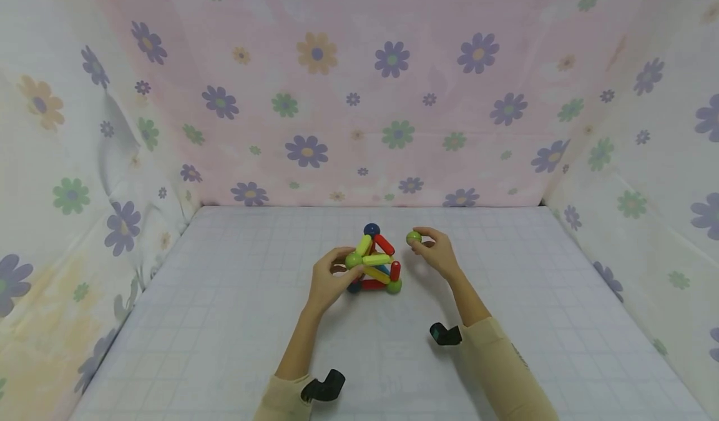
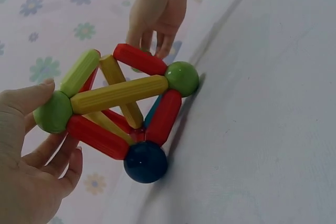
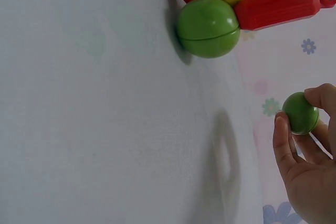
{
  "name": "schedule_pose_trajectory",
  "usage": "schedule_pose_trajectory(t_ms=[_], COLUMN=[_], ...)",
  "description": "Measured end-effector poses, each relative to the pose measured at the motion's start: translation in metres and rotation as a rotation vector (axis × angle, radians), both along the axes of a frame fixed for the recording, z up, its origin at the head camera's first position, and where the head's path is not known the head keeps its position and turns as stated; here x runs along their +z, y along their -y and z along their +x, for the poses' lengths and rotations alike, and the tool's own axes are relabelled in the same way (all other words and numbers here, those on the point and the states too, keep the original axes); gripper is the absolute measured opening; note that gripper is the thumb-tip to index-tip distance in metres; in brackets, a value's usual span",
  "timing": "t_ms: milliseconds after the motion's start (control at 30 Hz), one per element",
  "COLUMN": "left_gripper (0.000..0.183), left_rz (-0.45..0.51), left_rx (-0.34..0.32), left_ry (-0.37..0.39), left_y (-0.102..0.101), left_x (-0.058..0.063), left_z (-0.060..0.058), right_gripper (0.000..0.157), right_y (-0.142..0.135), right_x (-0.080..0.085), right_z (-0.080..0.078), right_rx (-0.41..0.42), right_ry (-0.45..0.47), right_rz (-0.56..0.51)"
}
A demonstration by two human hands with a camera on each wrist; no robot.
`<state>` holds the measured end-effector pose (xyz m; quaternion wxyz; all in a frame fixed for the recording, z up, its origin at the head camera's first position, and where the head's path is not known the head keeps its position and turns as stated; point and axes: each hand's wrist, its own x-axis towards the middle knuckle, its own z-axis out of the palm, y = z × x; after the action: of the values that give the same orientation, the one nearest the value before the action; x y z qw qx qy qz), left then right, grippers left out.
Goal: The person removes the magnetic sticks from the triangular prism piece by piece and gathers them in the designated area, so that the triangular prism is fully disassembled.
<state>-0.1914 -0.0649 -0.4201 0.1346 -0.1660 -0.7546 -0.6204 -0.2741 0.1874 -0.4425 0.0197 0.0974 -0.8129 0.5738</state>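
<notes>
A frame of coloured rods and balls (image 1: 373,284) stands on the table, built of red, yellow, lime and blue rods joined by green and dark blue balls. My left hand (image 1: 328,282) pinches the green ball (image 2: 53,112) at the frame's left corner. A dark blue ball (image 2: 146,162) and another green ball (image 3: 208,27) sit at its lower corners. To the right, apart from the frame, my right hand (image 1: 439,254) holds a loose green ball (image 3: 301,113) between thumb and fingers, raised above the table.
The white table (image 1: 224,321) has a faint grid pattern. Flower-print cloth (image 1: 348,128) hangs behind it and along both sides. A black wrist-mounted piece (image 1: 324,387) sticks out from the left sleeve, and a similar piece (image 1: 445,334) sits by the right sleeve.
</notes>
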Motion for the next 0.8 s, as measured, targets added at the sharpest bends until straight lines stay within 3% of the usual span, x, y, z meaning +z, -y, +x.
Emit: schedule_pose_trajectory(t_ms=[133,300,533,800], left_gripper=[0.034,0.034,0.033,0.033], left_rz=[0.027,0.043,0.042,0.048], left_rx=[0.001,-0.006,0.011,-0.006], left_ry=[0.010,0.023,0.041,0.042], left_y=[0.001,0.001,0.002,0.002], left_x=[-0.002,-0.001,0.000,-0.002], left_z=[0.001,0.002,0.002,0.001], right_gripper=[0.044,0.045,0.039,0.040], right_y=[-0.003,-0.001,0.014,0.024], right_x=[-0.026,-0.043,-0.047,-0.047], right_z=[-0.025,-0.040,-0.051,-0.056], right_rx=[0.004,0.012,-0.132,-0.193], right_ry=[-0.061,-0.186,-0.084,-0.024], right_rz=[-0.021,-0.070,0.090,0.062])
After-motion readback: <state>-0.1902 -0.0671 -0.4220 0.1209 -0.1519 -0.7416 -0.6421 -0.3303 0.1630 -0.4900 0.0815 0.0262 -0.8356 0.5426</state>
